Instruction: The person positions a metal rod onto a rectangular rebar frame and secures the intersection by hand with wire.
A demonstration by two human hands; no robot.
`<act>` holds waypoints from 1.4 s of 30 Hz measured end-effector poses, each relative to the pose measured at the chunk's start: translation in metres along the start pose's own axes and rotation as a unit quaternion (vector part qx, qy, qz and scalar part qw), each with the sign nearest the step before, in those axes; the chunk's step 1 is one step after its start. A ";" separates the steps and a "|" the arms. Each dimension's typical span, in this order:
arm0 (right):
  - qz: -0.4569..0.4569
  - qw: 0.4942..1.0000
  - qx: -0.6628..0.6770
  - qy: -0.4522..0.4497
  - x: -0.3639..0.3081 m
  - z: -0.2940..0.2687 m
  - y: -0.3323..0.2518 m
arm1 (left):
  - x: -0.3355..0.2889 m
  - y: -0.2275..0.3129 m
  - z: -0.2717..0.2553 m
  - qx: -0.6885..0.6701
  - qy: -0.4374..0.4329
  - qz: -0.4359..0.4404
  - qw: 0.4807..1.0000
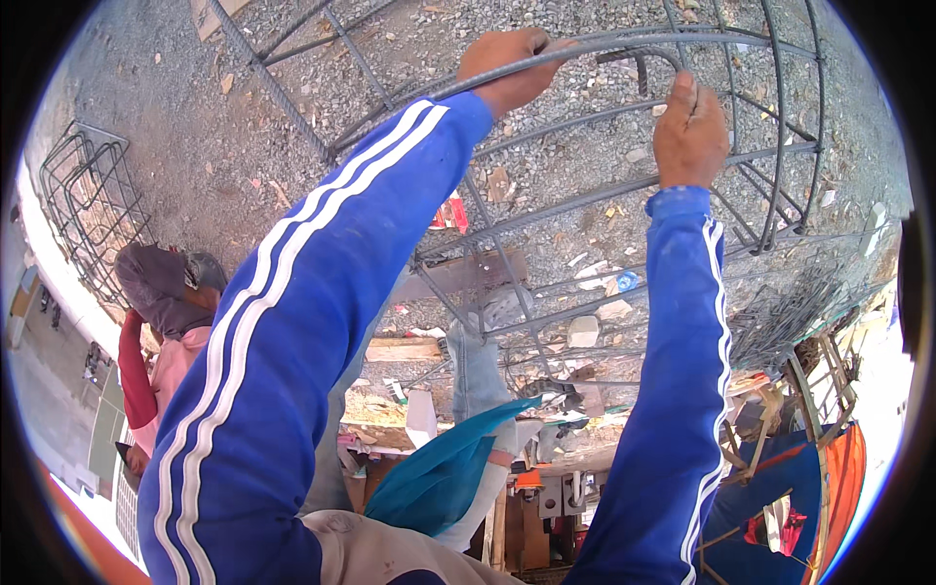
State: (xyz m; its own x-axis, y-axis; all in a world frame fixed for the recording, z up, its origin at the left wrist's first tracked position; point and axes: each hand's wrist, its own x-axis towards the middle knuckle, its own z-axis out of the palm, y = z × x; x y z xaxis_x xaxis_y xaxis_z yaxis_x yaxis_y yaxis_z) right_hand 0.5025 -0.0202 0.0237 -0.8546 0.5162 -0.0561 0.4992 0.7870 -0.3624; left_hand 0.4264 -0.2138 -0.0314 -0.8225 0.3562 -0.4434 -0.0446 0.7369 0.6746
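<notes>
Both of my arms, in blue sleeves with white stripes, reach out over a cage of steel reinforcing bars point(585, 201). My left hand point(512, 73) is closed at the long upper bar point(624, 41), its thumb and fingers against the steel. To its right, my right hand point(690, 132) is closed with the thumb up, around the lower end of a dark bent metal rod point(663, 55). That rod curves over just below the upper bar; whether it is a loose piece or part of the cage I cannot tell. The palm hides its lower end.
Gravel ground point(322, 166) with scraps lies under the cage. Another bar cage point(93, 185) stands at far left, near a crouching person point(171, 322) in pink and red. A teal cloth point(439, 468) hangs by my legs. Timber poles and a blue tarp point(760, 517) stand at lower right.
</notes>
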 end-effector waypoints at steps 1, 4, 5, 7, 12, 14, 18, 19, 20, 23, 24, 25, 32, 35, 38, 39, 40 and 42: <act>-0.029 0.998 0.035 0.034 0.001 0.001 -0.005 | 0.001 -0.001 0.001 -0.015 0.018 0.017 1.000; -0.053 0.993 0.075 0.070 0.002 -0.001 -0.016 | 0.001 -0.009 0.001 -0.023 0.077 0.041 0.996; -0.052 0.994 0.073 0.065 0.002 0.000 -0.018 | 0.001 -0.013 0.000 -0.021 0.087 0.053 0.995; -0.069 0.994 0.030 0.078 0.005 0.001 -0.020 | -0.001 -0.018 0.001 -0.022 0.083 0.070 0.994; -0.025 0.998 0.030 0.042 0.016 0.002 -0.022 | 0.004 -0.012 0.006 -0.008 0.039 0.010 0.999; -0.015 0.998 0.050 0.028 0.017 -0.004 -0.023 | 0.008 -0.005 0.011 -0.029 0.071 0.030 0.997; -0.014 0.997 0.066 0.028 0.021 -0.006 -0.026 | 0.010 -0.003 0.018 -0.071 0.090 0.028 0.993; -0.036 0.997 0.070 0.026 0.022 -0.004 -0.026 | 0.009 -0.003 0.019 -0.078 0.070 0.003 0.994; -0.027 0.998 0.041 0.024 0.025 -0.001 -0.025 | 0.010 -0.004 0.019 -0.045 0.047 -0.011 0.998; -0.033 0.999 0.023 0.023 0.034 0.007 -0.022 | 0.010 -0.005 0.017 -0.040 0.050 -0.030 0.998; -0.013 0.999 0.040 0.015 0.038 0.008 -0.021 | 0.011 -0.004 0.016 -0.021 0.031 -0.047 0.998; -0.007 0.998 0.055 0.022 0.041 0.008 -0.022 | 0.012 -0.003 0.014 -0.024 0.030 -0.050 0.998; -0.034 0.967 0.202 0.151 -0.061 -0.056 0.030 | 0.004 -0.002 0.009 -0.016 0.011 -0.072 0.997; 0.134 0.973 0.028 0.186 -0.196 -0.130 0.148 | 0.004 -0.005 0.009 -0.002 -0.013 -0.077 0.997; 0.458 0.873 -0.067 0.154 -0.328 -0.183 0.290 | 0.006 -0.001 0.008 -0.027 -0.020 -0.092 0.995; 0.555 0.825 -0.071 0.081 -0.365 -0.190 0.324 | 0.006 0.001 0.006 -0.030 -0.018 -0.101 0.994; 0.568 0.821 -0.021 0.047 -0.401 -0.186 0.345 | 0.008 0.004 0.006 -0.030 -0.011 -0.117 0.993; 0.637 0.748 0.184 0.039 -0.431 -0.157 0.375 | 0.009 0.008 0.005 -0.022 0.001 -0.128 0.991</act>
State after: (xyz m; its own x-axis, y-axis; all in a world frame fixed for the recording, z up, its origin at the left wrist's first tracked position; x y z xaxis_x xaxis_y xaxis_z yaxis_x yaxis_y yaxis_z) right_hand 1.0799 0.1055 0.0580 0.2985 0.7978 -0.5239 0.8160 -0.4981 -0.2935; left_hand 0.4217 -0.2022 -0.0325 -0.7818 0.1589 -0.6029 -0.2779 0.7768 0.5651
